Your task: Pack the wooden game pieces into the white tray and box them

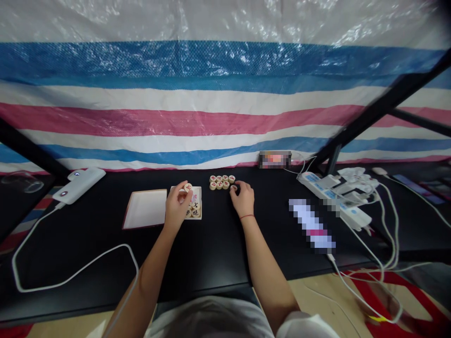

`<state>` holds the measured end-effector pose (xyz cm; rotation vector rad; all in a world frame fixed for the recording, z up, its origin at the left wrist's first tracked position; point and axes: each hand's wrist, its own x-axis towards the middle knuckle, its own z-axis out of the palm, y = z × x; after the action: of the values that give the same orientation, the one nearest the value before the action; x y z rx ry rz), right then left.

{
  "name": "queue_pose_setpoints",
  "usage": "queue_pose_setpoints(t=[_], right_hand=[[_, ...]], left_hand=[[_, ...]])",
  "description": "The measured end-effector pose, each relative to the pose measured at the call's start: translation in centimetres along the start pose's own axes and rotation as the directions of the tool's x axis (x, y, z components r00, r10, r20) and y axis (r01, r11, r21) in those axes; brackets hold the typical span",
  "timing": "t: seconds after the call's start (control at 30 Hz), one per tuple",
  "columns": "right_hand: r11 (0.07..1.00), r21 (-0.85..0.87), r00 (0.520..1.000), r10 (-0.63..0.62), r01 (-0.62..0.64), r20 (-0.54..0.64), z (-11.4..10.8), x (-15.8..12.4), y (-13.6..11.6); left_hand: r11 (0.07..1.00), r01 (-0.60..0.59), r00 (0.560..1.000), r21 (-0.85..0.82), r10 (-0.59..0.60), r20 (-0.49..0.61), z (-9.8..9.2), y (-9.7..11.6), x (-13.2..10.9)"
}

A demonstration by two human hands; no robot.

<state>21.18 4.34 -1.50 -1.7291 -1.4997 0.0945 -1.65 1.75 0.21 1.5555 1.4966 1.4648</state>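
Observation:
My left hand [178,204] is over a small white box [198,189] of round wooden chess discs and pinches one disc with a red mark [188,188] at its fingertips. My right hand [241,196] rests on the black table [211,249], fingers curled on a disc [233,188] at the right end of a cluster. That cluster of several discs [221,181] lies in two short rows just beyond both hands. The box's flat white lid [145,208] lies to the left of the box.
A white power bank [78,184] with a looping white cable [70,277] is at the left. A white power strip [331,197] with plugs and cables lies at the right. A striped tarpaulin [211,94] hangs behind, crossed by black frame bars [380,105].

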Motion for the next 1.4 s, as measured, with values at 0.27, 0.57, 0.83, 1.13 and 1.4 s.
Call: queue_pose_setpoints(t=[0.27,0.57,0.83,1.13,1.4], right_hand=[[0.837,0.535,0.904,-0.309,0.111,0.297,-0.5,-3.4,-7.0],[0.906,0.423,0.994,-0.059,0.014,0.092,-0.6,-1.0,-2.9],[0.996,0.029,0.99,0.084,-0.087,0.116,-0.7,0.6,2.8],[0.998,-0.056,0.986,0.019,-0.01,0.164,-0.4,0.3,2.7],[0.998,-0.044,0.991,0.051,-0.046,0.128,-0.4,0.2,2.4]], left_hand=[[0.835,-0.462,0.877,0.298,0.379,0.296,0.5,1.2,-1.2],[0.72,-0.364,0.931,0.59,0.307,0.2,-1.3,0.9,0.1],[0.605,0.072,0.996,0.793,-0.081,-0.028,-4.5,-0.2,1.5],[0.706,0.094,0.986,0.702,-0.162,0.03,-4.5,-1.3,1.9],[0.704,0.126,0.974,0.699,-0.222,0.048,-4.8,-0.9,2.0]])
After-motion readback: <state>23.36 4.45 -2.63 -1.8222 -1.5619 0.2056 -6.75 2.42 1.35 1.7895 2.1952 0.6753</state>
